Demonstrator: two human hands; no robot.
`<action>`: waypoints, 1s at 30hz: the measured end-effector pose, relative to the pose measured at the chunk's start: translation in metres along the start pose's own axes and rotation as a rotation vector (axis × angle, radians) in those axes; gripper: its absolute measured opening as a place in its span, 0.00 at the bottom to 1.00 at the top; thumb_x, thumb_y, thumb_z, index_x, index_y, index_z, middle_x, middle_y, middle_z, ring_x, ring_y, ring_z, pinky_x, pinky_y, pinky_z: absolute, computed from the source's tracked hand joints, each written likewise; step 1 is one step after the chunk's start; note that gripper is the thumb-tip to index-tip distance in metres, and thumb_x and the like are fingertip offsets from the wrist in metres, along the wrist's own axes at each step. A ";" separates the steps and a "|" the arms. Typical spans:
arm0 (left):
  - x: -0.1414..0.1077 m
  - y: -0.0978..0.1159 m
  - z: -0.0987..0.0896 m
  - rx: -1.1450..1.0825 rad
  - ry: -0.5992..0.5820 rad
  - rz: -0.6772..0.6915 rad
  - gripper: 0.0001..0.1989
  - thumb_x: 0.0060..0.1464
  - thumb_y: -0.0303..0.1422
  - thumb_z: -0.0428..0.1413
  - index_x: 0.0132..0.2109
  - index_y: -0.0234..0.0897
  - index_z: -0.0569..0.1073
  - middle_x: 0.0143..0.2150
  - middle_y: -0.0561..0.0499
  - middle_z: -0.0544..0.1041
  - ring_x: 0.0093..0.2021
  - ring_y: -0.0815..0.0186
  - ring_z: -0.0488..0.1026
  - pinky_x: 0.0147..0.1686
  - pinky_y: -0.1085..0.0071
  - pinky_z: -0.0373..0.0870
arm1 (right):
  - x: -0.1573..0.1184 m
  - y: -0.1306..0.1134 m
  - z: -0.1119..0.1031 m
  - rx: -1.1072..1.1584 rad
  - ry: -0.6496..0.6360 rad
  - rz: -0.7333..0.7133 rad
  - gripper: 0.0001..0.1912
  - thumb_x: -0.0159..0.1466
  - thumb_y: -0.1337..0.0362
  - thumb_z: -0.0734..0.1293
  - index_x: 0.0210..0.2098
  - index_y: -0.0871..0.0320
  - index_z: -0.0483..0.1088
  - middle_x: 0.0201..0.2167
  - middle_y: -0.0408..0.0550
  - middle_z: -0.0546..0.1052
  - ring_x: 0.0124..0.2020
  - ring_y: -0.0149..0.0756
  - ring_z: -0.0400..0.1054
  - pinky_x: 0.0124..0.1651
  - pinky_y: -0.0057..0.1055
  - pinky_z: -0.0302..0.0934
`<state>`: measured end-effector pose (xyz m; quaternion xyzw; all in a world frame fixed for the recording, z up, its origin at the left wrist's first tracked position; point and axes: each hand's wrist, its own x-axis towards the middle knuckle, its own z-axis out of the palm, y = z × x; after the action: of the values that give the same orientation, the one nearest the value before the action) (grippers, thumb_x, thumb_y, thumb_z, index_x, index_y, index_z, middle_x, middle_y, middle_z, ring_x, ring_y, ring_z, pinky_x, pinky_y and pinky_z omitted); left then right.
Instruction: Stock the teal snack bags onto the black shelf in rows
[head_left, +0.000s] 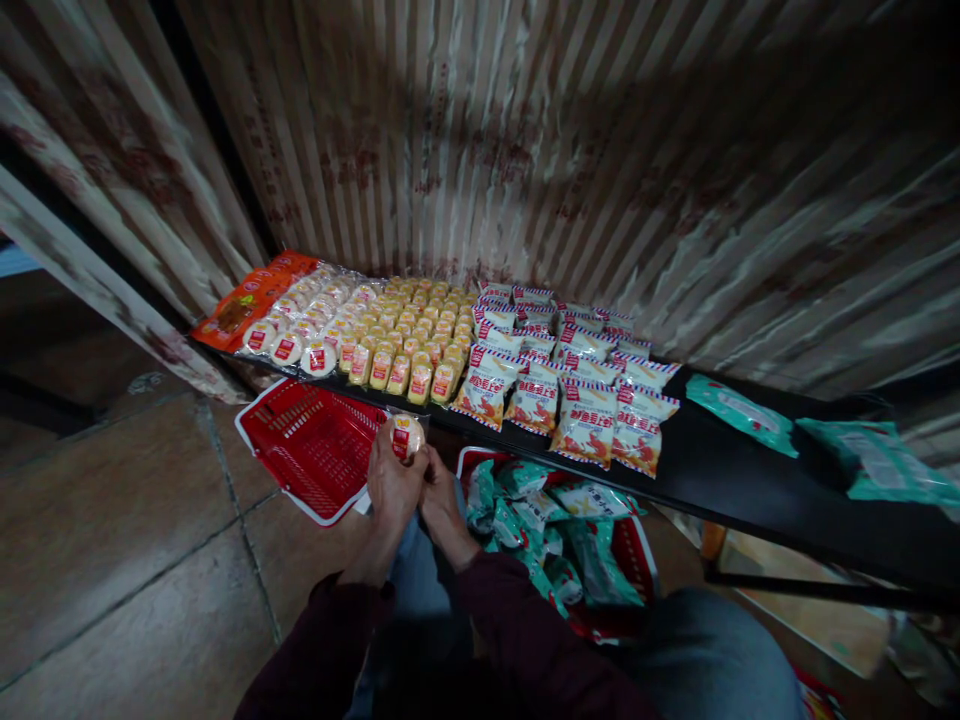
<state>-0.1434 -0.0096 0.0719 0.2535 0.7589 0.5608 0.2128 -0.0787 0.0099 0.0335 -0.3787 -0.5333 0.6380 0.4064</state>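
One round packet [406,436] (clear-filmed, red-labelled) between both hands [394,486].

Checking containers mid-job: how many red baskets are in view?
2 clearly: the left basket beside the left hand, and the right basket, holding green packs, beside the right hand. A red patch at bottom right is unclear; another may be hidden.

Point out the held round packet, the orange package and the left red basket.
Held round packet [406,437]: head view, printed front.
Orange package [256,298]: head view, upper face.
Left red basket [321,450]: head view, bare inside.
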 end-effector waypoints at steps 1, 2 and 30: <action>0.003 0.000 -0.003 0.084 0.005 0.030 0.31 0.45 0.31 0.60 0.58 0.39 0.66 0.60 0.42 0.68 0.62 0.53 0.62 0.62 0.58 0.55 | 0.002 -0.001 0.004 0.010 -0.021 0.008 0.15 0.55 0.55 0.68 0.42 0.51 0.71 0.35 0.42 0.79 0.36 0.37 0.73 0.40 0.32 0.68; 0.006 -0.001 -0.006 0.167 0.009 0.055 0.31 0.47 0.32 0.59 0.59 0.37 0.64 0.60 0.41 0.68 0.62 0.53 0.63 0.62 0.58 0.57 | 0.004 -0.003 0.008 0.026 -0.035 0.016 0.15 0.55 0.56 0.69 0.41 0.51 0.72 0.36 0.42 0.79 0.36 0.36 0.73 0.41 0.31 0.68; 0.135 -0.022 -0.062 0.575 0.379 0.312 0.29 0.53 0.40 0.55 0.59 0.32 0.65 0.54 0.37 0.73 0.54 0.50 0.71 0.50 0.56 0.68 | 0.047 0.018 0.100 0.235 -0.103 0.146 0.23 0.59 0.46 0.65 0.47 0.52 0.74 0.51 0.46 0.76 0.57 0.41 0.66 0.62 0.40 0.57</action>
<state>-0.2892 0.0231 0.0627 0.3075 0.8634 0.3875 -0.0992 -0.1901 0.0147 0.0275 -0.3330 -0.4460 0.7425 0.3726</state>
